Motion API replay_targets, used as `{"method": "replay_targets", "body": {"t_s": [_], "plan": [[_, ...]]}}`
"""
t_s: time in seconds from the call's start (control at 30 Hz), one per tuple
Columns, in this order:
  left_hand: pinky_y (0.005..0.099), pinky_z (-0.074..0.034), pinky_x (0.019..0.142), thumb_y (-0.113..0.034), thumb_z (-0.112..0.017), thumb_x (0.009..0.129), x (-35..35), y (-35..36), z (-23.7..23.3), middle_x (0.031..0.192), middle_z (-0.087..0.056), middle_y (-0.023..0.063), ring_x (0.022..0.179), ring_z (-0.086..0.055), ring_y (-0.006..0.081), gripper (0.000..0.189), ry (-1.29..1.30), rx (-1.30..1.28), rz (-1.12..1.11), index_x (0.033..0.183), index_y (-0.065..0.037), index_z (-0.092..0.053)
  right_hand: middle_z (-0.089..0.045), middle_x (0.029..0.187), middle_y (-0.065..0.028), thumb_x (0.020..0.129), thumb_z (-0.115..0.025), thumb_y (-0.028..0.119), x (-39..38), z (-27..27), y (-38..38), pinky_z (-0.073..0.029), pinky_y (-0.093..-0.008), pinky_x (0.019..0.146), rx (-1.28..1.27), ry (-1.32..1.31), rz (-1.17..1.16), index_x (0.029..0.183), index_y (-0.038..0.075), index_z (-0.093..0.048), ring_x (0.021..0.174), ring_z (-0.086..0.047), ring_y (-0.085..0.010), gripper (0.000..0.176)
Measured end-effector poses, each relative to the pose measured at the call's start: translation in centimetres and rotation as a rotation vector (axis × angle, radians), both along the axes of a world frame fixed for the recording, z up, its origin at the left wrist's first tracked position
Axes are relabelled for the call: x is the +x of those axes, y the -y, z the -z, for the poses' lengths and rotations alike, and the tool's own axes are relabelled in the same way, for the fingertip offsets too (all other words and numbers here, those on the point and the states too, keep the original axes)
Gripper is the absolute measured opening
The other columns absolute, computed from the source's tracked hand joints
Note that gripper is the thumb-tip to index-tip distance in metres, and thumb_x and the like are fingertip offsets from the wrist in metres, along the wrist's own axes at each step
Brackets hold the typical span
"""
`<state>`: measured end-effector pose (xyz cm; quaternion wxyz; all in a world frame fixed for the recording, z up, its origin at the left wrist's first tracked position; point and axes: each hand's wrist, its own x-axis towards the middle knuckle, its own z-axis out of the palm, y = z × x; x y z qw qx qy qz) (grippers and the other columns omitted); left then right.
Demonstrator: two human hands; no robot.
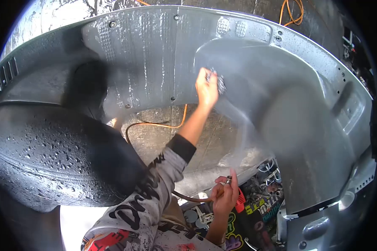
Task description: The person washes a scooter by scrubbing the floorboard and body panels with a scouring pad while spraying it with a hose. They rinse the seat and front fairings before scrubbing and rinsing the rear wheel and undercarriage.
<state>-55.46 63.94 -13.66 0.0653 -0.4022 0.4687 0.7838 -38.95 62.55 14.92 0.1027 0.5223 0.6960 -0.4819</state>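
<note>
My left hand (207,88) is closed round a crumpled silvery pad (220,82) and presses it against the inner face of a large curved grey panel (151,54). Water streaks run down that face left of the hand. Lower down, my right hand (225,193) grips the metal-tipped end of a hose (192,199), one finger pointing up. A pale mist (240,144) rises from the hose end toward the panel. Part of the pad is hidden by my fingers.
A large dark rounded piece (50,154) with water drops fills the left side. An orange cord (183,117) crosses the worn floor surface behind the hose. Tools and small parts (272,178) lie at lower right, beside a dark surface with bright stickers (259,207).
</note>
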Motion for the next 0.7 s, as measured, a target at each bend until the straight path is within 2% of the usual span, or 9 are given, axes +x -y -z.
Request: {"method": "replay_targets", "body": {"t_s": [0.1,0.17,0.2,0.27,0.33,0.43,0.5,0.63,0.7], "plan": [[0.0289,-0.041,0.063,-0.007,-0.058,0.084,-0.6,0.2,0.0,0.070,-0.048,0.0070,0.069,-0.047,0.0133,0.014,-0.012,-0.044,0.024,0.078,-0.002,-0.046,-0.055,0.092,-0.0148,0.092,-0.031,0.004,0.1,0.0,-0.3,-0.034,-0.0195,0.038,-0.011,0.023,-0.002,0.141,-0.001,-0.031,0.045,-0.045,-0.0099,0.049],[0.0287,-0.041,0.067,-0.008,-0.058,0.083,0.6,-0.5,-3.8,0.070,-0.048,0.0063,0.073,-0.048,0.0140,0.013,-0.096,-0.132,0.038,0.078,-0.002,-0.048,-0.055,0.093,-0.0150,0.092,-0.030,0.004,-0.1,0.7,-0.5,-0.034,-0.0195,0.038,-0.014,0.058,-0.010,0.141,-0.001,-0.031,0.045,-0.044,-0.0098,0.050],[0.0289,-0.042,0.069,-0.010,-0.058,0.083,1.2,-1.3,-4.9,0.070,-0.048,0.0062,0.074,-0.047,0.0141,0.012,0.025,-0.043,0.057,0.079,-0.002,-0.050,-0.055,0.092,-0.0151,0.091,-0.030,0.004,-0.2,0.8,-0.4,-0.034,-0.0197,0.038,-0.015,0.053,0.021,0.141,-0.001,-0.031,0.045,-0.044,-0.0097,0.050],[0.0303,-0.043,0.075,-0.008,-0.056,0.085,0.5,-0.6,-2.7,0.076,-0.055,0.0047,0.079,-0.050,0.0126,0.009,-0.075,-0.130,0.006,0.081,-0.002,-0.052,-0.055,0.092,-0.0151,0.091,-0.030,0.004,-0.8,0.7,-0.3,-0.033,-0.0198,0.038,-0.004,0.053,0.043,0.141,-0.001,-0.032,0.045,-0.043,-0.0096,0.050],[0.0325,-0.042,0.061,-0.004,-0.054,0.084,-1.3,-0.1,1.9,0.068,-0.051,0.0081,0.064,-0.045,0.0164,0.007,0.182,-0.002,-0.073,0.079,-0.001,-0.050,-0.055,0.092,-0.0152,0.091,-0.031,0.004,-1.6,0.6,0.3,-0.033,-0.0200,0.039,-0.016,0.026,0.008,0.141,0.001,-0.032,0.045,-0.042,-0.0096,0.051],[0.0320,-0.041,0.061,-0.007,-0.058,0.083,1.0,-1.5,-1.1,0.067,-0.047,0.0066,0.066,-0.045,0.0141,0.013,-0.094,-0.221,-0.057,0.078,-0.001,-0.048,-0.055,0.092,-0.0148,0.091,-0.031,0.004,-1.0,0.5,-0.4,-0.033,-0.0206,0.040,0.040,0.092,0.023,0.141,0.001,-0.033,0.046,-0.043,-0.0100,0.050],[0.0320,-0.041,0.061,-0.008,-0.059,0.082,2.1,-1.8,-3.9,0.067,-0.049,0.0061,0.067,-0.047,0.0135,0.014,0.033,-0.111,-0.022,0.078,-0.002,-0.047,-0.055,0.092,-0.0147,0.091,-0.031,0.005,-1.2,0.1,-0.7,-0.034,-0.0208,0.040,0.054,0.093,0.024,0.141,0.001,-0.033,0.047,-0.043,-0.0100,0.050],[0.0319,-0.041,0.059,-0.004,-0.055,0.083,-0.3,-0.6,1.3,0.065,-0.051,0.0062,0.062,-0.047,0.0144,0.008,0.070,-0.086,-0.082,0.078,-0.001,-0.049,-0.056,0.091,-0.0147,0.091,-0.031,0.006,-1.7,-0.2,-0.1,-0.035,-0.0215,0.042,0.042,0.079,-0.007,0.141,0.001,-0.033,0.048,-0.044,-0.0101,0.050],[0.0324,-0.041,0.061,-0.006,-0.056,0.083,0.1,-0.9,0.6,0.064,-0.050,0.0067,0.064,-0.046,0.0146,0.011,0.044,-0.080,-0.084,0.077,-0.002,-0.048,-0.055,0.091,-0.0146,0.092,-0.031,0.007,-1.8,-0.4,0.3,-0.035,-0.0215,0.041,-0.007,0.114,-0.038,0.141,0.001,-0.032,0.048,-0.044,-0.0104,0.050]]}}
